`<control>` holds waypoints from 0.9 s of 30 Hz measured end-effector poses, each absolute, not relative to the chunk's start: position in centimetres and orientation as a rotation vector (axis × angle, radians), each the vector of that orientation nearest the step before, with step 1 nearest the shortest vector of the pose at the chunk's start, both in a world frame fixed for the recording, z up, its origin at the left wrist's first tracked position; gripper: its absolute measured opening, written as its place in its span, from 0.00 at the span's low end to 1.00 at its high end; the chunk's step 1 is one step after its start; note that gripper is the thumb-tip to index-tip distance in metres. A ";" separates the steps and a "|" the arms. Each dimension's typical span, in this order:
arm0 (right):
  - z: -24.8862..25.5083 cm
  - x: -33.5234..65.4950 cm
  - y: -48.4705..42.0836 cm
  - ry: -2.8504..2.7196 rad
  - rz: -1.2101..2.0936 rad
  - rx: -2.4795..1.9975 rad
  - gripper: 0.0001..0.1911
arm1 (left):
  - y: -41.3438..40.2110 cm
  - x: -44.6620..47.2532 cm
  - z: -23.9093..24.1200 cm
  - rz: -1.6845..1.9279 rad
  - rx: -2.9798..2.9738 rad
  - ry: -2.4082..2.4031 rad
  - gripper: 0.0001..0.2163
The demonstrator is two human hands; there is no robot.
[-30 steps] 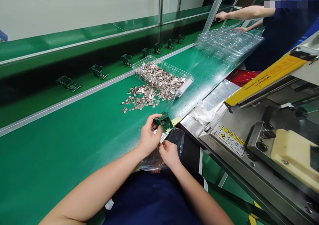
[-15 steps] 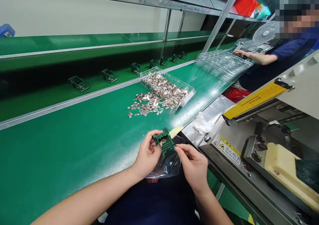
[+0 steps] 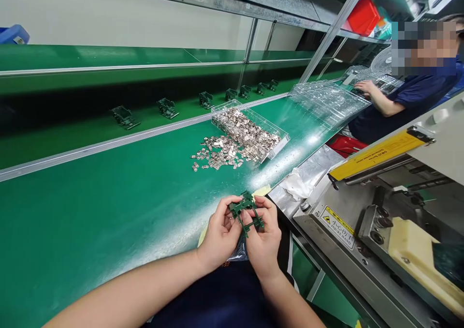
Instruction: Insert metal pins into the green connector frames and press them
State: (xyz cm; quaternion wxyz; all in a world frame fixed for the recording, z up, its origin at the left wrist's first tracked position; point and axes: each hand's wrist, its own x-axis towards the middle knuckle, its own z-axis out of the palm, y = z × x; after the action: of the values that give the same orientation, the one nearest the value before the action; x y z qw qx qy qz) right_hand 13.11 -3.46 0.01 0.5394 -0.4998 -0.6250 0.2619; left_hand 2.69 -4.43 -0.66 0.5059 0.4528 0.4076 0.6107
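Observation:
A small dark green plastic frame part [image 3: 247, 212] is held between both hands just above the near edge of the green table [image 3: 108, 212]. My left hand [image 3: 219, 233] pinches its left side with curled fingers. My right hand [image 3: 264, 238] grips its right side, thumb pressed on top. A clear plastic bag [image 3: 239, 254] peeks out beneath the hands. Farther up the table a clear tray [image 3: 279, 141] holds a heap of small metal clips, and several loose metal clips [image 3: 216, 154] lie spilled beside it.
Several green frame parts [image 3: 166, 108] ride the conveyor belt behind the table. A metal machine [image 3: 380, 212] with a yellow bar and warning label stands at the right. Clear blister trays [image 3: 326, 98] lie far right, where a co-worker's hand [image 3: 366, 87] rests.
My right hand has closed onto the green part, which now sits gripped by both hands. The camera view tilted up slightly, and the co-worker's arms shifted.

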 end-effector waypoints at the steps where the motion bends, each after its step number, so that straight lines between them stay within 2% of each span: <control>1: 0.1 13.0 -3.5 -1.464 0.672 -1.189 0.07 | -4.5 2.7 -0.6 1.471 1.097 0.979 0.13; 6: -0.1 13.0 -3.7 -1.237 0.920 -1.113 0.08 | -4.8 2.6 -0.7 1.455 1.135 0.983 0.12; 13: 0.0 14.4 -3.0 -1.007 1.365 -0.924 0.16 | -4.9 2.8 -0.7 1.395 1.201 1.004 0.12; 20: 0.2 15.5 -3.4 -0.913 1.478 -0.830 0.17 | -4.8 3.5 -0.6 1.335 1.212 1.017 0.13; 27: 0.0 19.8 -2.9 -1.095 1.476 -0.861 0.17 | -4.5 4.6 0.0 1.291 1.214 1.061 0.14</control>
State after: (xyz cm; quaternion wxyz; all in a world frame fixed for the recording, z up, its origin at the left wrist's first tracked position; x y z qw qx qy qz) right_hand 19.80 -2.87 -0.04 0.5279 -0.3603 -0.4582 0.6177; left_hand 4.64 -4.47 0.04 0.5125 0.5047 0.4412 0.5366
